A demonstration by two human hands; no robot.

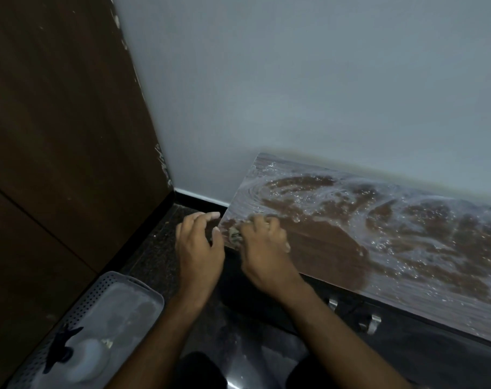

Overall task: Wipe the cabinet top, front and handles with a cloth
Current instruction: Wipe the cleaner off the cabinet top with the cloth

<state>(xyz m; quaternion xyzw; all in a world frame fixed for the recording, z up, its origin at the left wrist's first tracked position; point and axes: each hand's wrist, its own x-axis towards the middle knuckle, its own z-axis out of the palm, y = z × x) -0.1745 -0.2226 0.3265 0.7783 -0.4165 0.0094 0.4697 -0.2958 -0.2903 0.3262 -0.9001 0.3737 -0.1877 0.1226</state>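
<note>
1. At the left front corner of the cabinet top (337, 248), we see the right hand (262, 248) bunched over a small crumpled cloth (234, 237), its fingers curled round it and pressing it onto the wood.
2. Only a scrap of the cloth shows, poking out on the left side of that hand, right at the corner edge.
3. Just beside it, the left hand (199, 245) hangs off the end of the cabinet with its fingers loosely bent and spread; we see nothing in it, and we cannot tell whether its fingertips touch the edge.
4. Near the right hand the brown top is dull and clear of water; farther right and toward the back it is wet and streaky, with swirls and glinting droplets.
5. Below the top edge, on the dark front (424, 349), two metal handles (372, 324) stick out, one beside the other.
6. The cabinet stands against a pale wall (295, 80), with a dark wooden panel (56, 122) to the left.
7. On the dark floor (165, 248) at lower left sits a perforated grey tray (98, 299) holding a spray bottle (78, 357) lying on its side.
</note>
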